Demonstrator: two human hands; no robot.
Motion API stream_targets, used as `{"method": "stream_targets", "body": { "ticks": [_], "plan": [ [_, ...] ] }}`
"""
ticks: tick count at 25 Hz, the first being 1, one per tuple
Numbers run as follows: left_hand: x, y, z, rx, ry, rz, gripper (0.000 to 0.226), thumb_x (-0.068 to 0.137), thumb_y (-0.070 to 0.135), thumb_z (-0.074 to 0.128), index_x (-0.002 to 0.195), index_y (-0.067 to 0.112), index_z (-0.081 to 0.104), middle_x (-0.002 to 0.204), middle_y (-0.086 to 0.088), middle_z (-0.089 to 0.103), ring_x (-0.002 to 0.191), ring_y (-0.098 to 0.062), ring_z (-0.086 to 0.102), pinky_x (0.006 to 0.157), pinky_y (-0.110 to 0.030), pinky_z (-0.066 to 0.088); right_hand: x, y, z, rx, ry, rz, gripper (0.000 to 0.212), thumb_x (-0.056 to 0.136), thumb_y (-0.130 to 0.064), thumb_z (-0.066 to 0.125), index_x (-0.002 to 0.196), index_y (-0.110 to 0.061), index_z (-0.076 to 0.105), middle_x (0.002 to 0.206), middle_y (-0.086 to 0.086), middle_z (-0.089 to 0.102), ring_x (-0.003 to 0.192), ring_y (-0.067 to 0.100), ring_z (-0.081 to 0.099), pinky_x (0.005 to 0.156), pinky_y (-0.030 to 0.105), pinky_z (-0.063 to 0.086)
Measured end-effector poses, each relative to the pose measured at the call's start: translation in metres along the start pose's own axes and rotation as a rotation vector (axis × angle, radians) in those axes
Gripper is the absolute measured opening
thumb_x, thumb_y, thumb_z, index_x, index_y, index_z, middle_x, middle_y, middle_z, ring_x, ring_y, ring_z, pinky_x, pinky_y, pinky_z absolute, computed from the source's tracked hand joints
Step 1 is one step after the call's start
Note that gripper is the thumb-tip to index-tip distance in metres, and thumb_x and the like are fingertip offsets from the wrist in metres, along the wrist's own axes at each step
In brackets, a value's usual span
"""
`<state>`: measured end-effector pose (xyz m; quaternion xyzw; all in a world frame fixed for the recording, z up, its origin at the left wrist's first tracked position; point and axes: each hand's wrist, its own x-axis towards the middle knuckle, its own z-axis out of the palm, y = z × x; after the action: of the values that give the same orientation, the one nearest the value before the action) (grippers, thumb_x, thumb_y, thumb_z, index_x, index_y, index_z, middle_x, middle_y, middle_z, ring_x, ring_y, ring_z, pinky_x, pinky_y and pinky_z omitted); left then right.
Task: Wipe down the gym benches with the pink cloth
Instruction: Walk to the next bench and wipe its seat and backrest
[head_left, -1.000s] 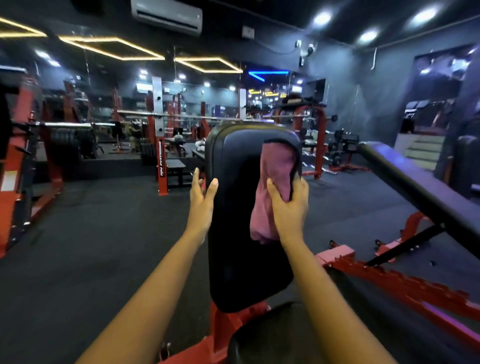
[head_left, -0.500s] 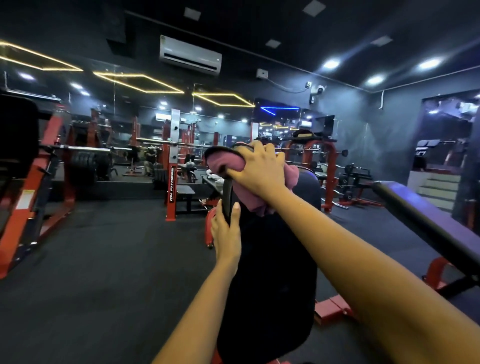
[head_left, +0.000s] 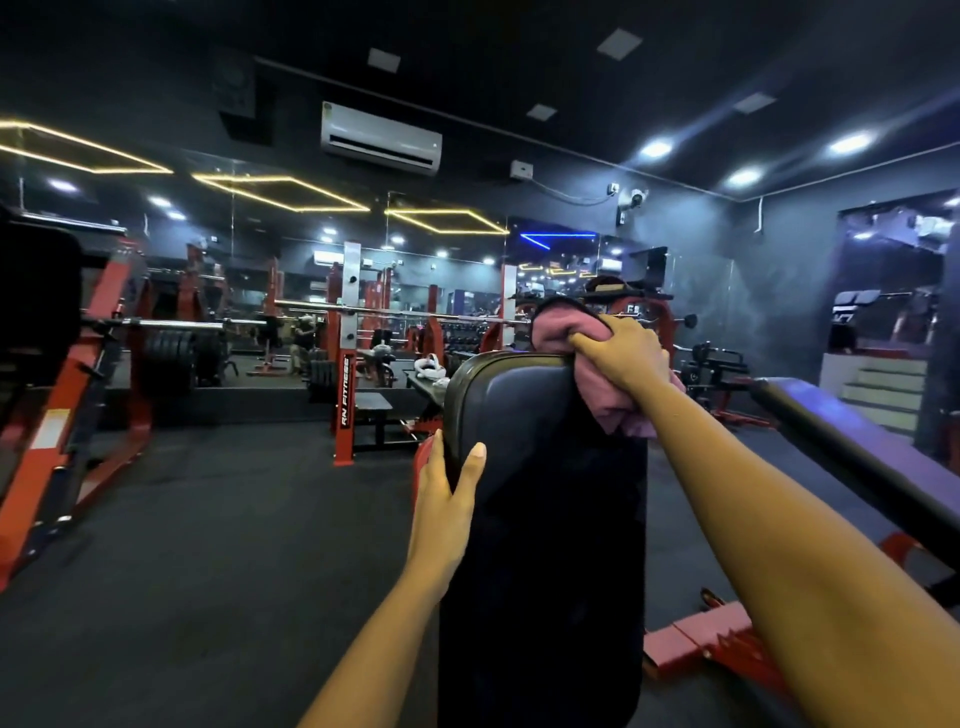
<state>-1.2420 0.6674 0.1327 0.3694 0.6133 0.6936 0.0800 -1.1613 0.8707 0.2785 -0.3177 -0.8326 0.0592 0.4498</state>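
A black padded bench backrest (head_left: 540, 499) stands steeply inclined straight in front of me on a red frame. My right hand (head_left: 626, 353) grips the bunched pink cloth (head_left: 561, 327) at the pad's top right corner, part of the cloth hanging down below my wrist. My left hand (head_left: 449, 486) holds the pad's left edge, thumb on the front face and fingers wrapped behind it.
A second inclined black bench (head_left: 852, 447) runs along the right side with a red frame (head_left: 711, 639) on the floor beneath. Red racks with a loaded barbell (head_left: 171, 327) stand left, a red upright (head_left: 345, 395) and flat bench sit ahead before a mirror wall. Dark rubber floor lies to the left.
My right hand carried the cloth up from the pad's face to its top edge, first at the top left, then across to the top right corner. My left hand stayed on the left edge.
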Motion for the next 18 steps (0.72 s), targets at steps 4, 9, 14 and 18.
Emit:
{"method": "stream_targets", "body": {
  "ticks": [4, 9, 14, 18],
  "plan": [
    [-0.009, 0.009, 0.007, 0.301, 0.153, 0.356, 0.069, 0.090, 0.047, 0.048, 0.147, 0.033, 0.010, 0.155, 0.007, 0.017, 0.143, -0.012, 0.014, 0.117, -0.038, 0.016, 0.004, 0.030, -0.001, 0.140, 0.001, 0.030, 0.046, 0.081, -0.055, 0.056, 0.116, -0.026, 0.060, 0.117, 0.013, 0.063, 0.107, 0.038, 0.056, 0.090, 0.044, 0.045],
    [0.012, -0.007, 0.048, 1.000, -0.044, 1.014, 0.061, 0.088, 0.044, 0.040, 0.145, 0.027, 0.027, 0.152, 0.000, 0.030, 0.143, -0.018, 0.016, 0.115, -0.046, 0.008, -0.016, 0.073, 0.014, 0.516, 0.081, 0.209, 0.043, 0.088, -0.041, 0.058, 0.124, -0.017, 0.056, 0.125, 0.012, 0.060, 0.115, 0.029, 0.054, 0.085, 0.026, 0.035],
    [0.009, -0.070, 0.072, 1.394, -0.289, 1.172, 0.061, 0.083, 0.044, 0.039, 0.139, 0.022, 0.041, 0.146, -0.006, 0.041, 0.138, -0.027, 0.032, 0.110, -0.053, 0.014, -0.060, 0.117, 0.051, 0.708, 0.145, 0.372, 0.040, 0.090, -0.037, 0.057, 0.121, -0.011, 0.057, 0.119, 0.012, 0.061, 0.106, 0.023, 0.055, 0.088, 0.026, 0.040],
    [0.011, -0.096, 0.069, 1.567, -0.277, 1.240, 0.063, 0.085, 0.044, 0.033, 0.141, 0.017, 0.038, 0.149, -0.010, 0.034, 0.141, -0.031, 0.021, 0.113, -0.054, 0.006, -0.119, 0.155, 0.096, 0.716, 0.149, 0.473, 0.040, 0.087, -0.034, 0.059, 0.118, -0.008, 0.057, 0.116, 0.020, 0.062, 0.108, 0.033, 0.057, 0.091, 0.036, 0.043]
  ]
}}
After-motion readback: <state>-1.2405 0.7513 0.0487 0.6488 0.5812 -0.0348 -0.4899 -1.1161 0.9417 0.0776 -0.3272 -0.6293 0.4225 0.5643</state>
